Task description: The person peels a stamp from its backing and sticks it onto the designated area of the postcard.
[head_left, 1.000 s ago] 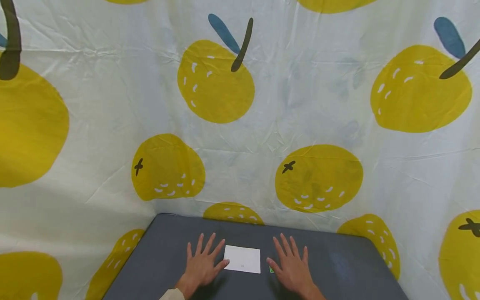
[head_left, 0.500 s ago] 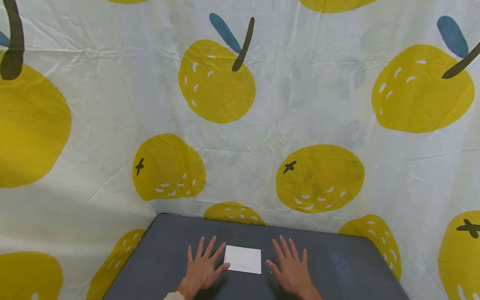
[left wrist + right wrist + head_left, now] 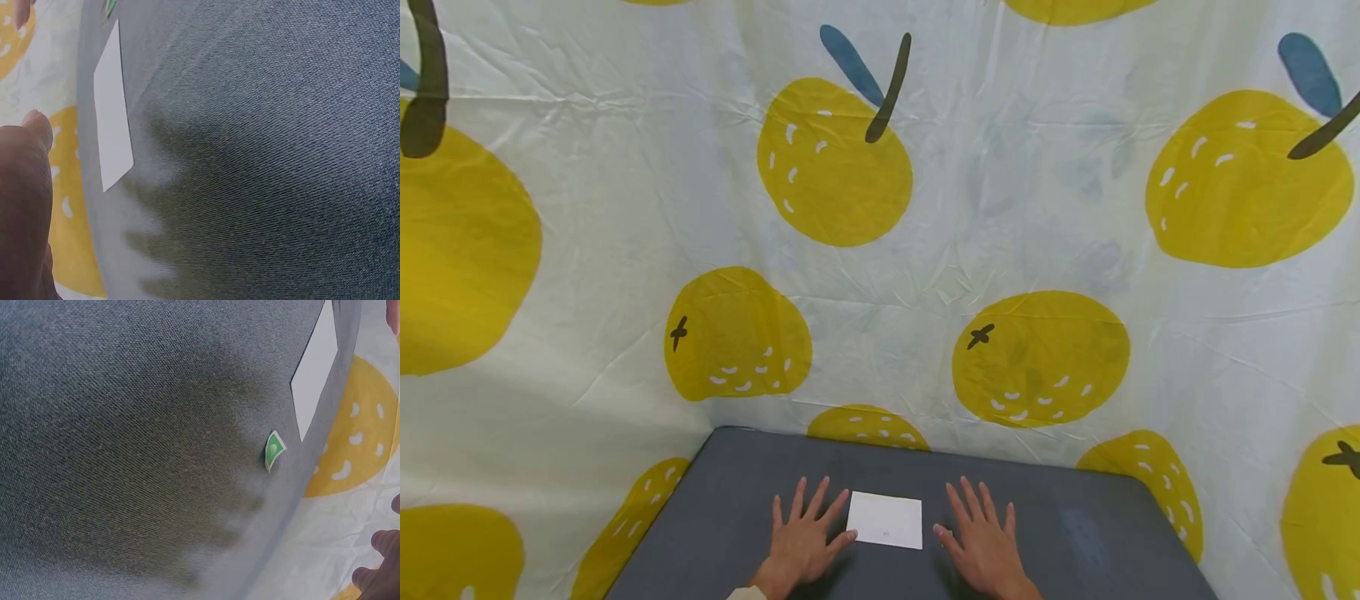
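A white paper rectangle [image 3: 885, 520], like an envelope or card, lies flat on the dark grey table between my hands. My left hand [image 3: 802, 543] is held above the cloth with fingers spread, its thumb tip overlapping the paper's left edge in the head view. To the right of the paper, my right hand [image 3: 985, 546] hovers likewise, fingers straight and apart. Neither holds anything. A small green stamp-like piece with a white border [image 3: 274, 451] lies curled on the table near the paper, seen in the right wrist view. From the head it is almost wholly hidden by the right hand.
The grey table [image 3: 1037, 500] meets a hanging white curtain [image 3: 925, 250] printed with big yellow fruits along its back edge. The same fabric hangs at the left side. Finger shadows [image 3: 150, 244] fall on the table cloth below the hands.
Both hands have shifted slightly toward me, fingers still spread. The green piece, partly visible beside the right thumb earlier, is now almost hidden in the head view. The paper stays put.
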`<state>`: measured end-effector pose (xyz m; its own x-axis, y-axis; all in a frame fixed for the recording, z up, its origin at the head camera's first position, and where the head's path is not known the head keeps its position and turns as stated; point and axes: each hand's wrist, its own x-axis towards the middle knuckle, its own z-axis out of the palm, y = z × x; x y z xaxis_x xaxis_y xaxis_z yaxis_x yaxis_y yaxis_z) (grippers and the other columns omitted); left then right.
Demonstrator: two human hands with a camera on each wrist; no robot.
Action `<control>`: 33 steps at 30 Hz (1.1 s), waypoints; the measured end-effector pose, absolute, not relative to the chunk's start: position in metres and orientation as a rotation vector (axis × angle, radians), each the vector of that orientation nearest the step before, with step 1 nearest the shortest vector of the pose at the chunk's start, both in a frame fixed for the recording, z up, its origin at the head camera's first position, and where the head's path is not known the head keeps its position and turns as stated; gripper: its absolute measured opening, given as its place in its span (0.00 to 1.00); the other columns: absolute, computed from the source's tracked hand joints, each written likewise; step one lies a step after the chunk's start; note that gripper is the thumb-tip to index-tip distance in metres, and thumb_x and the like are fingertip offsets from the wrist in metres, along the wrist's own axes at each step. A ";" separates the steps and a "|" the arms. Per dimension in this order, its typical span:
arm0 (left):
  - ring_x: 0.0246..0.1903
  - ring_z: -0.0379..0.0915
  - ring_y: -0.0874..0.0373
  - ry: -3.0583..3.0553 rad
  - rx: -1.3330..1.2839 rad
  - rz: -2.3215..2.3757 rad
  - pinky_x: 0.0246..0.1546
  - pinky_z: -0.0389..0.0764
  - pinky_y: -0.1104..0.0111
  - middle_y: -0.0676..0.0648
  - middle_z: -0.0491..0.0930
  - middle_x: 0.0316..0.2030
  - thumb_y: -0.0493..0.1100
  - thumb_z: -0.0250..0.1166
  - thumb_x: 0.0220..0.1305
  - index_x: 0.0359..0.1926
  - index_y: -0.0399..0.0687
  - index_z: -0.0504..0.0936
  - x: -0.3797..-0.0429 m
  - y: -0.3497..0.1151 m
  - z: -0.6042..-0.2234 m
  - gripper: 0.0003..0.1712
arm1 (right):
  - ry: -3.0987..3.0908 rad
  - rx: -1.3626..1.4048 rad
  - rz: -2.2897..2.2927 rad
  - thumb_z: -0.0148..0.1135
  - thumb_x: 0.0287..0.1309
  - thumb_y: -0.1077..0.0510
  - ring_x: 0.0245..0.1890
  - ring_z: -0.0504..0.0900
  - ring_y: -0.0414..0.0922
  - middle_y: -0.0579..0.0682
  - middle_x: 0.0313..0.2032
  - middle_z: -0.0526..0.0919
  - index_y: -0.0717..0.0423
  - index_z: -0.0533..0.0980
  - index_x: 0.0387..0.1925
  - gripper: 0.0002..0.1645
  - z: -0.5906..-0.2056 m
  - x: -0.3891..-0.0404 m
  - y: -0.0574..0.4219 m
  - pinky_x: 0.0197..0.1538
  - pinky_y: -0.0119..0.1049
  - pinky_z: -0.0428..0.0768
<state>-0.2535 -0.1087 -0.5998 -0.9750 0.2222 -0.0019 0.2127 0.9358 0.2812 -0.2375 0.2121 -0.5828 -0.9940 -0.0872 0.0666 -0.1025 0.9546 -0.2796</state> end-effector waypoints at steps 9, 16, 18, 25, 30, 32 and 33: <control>0.83 0.41 0.35 3.075 0.346 0.442 0.72 0.40 0.22 0.49 0.55 0.83 0.79 0.49 0.70 0.79 0.75 0.63 -0.253 -0.108 -0.606 0.41 | -3.053 0.150 0.451 0.51 0.69 0.24 0.82 0.52 0.64 0.54 0.82 0.59 0.44 0.62 0.80 0.48 -0.588 -0.237 0.212 0.72 0.83 0.42; 0.83 0.42 0.34 3.092 0.335 0.453 0.72 0.41 0.22 0.49 0.56 0.83 0.77 0.50 0.70 0.79 0.74 0.63 -0.252 -0.110 -0.610 0.40 | -3.065 0.141 0.458 0.50 0.69 0.23 0.82 0.53 0.65 0.55 0.81 0.59 0.44 0.62 0.80 0.48 -0.589 -0.236 0.211 0.72 0.83 0.43; 0.83 0.42 0.34 3.096 0.330 0.454 0.72 0.40 0.22 0.48 0.56 0.83 0.77 0.50 0.70 0.79 0.74 0.64 -0.252 -0.111 -0.610 0.41 | -3.068 0.139 0.467 0.49 0.69 0.23 0.82 0.53 0.65 0.55 0.81 0.59 0.44 0.62 0.80 0.48 -0.589 -0.236 0.210 0.72 0.83 0.43; 0.83 0.42 0.34 3.098 0.317 0.444 0.72 0.40 0.22 0.48 0.56 0.82 0.79 0.49 0.69 0.78 0.74 0.64 -0.256 -0.114 -0.614 0.41 | -3.071 0.123 0.486 0.49 0.69 0.22 0.82 0.53 0.65 0.55 0.81 0.59 0.44 0.63 0.79 0.49 -0.593 -0.240 0.210 0.73 0.83 0.43; 0.82 0.43 0.34 3.098 0.315 0.483 0.72 0.40 0.22 0.47 0.58 0.82 0.77 0.52 0.70 0.78 0.74 0.64 -0.257 -0.115 -0.619 0.40 | -3.069 0.116 0.487 0.53 0.70 0.26 0.81 0.54 0.66 0.55 0.81 0.60 0.46 0.64 0.78 0.46 -0.599 -0.240 0.208 0.72 0.83 0.43; 0.82 0.44 0.33 3.104 0.317 0.501 0.72 0.40 0.22 0.46 0.59 0.81 0.77 0.53 0.69 0.78 0.74 0.65 -0.257 -0.115 -0.621 0.40 | -3.076 0.110 0.496 0.54 0.70 0.28 0.81 0.54 0.66 0.56 0.81 0.60 0.46 0.64 0.79 0.45 -0.600 -0.240 0.208 0.72 0.83 0.42; 0.82 0.44 0.33 3.106 0.317 0.505 0.72 0.40 0.22 0.46 0.59 0.81 0.77 0.53 0.69 0.78 0.74 0.65 -0.256 -0.116 -0.622 0.40 | -3.080 0.107 0.501 0.54 0.70 0.28 0.81 0.54 0.66 0.56 0.81 0.60 0.46 0.64 0.79 0.45 -0.599 -0.240 0.207 0.72 0.83 0.42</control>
<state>-0.2564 -0.1156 -0.6216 -0.9796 0.1937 0.0532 0.2006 0.9289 0.3113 -0.2402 0.2072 -0.5994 -0.9975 -0.0643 0.0304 -0.0707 0.9461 -0.3161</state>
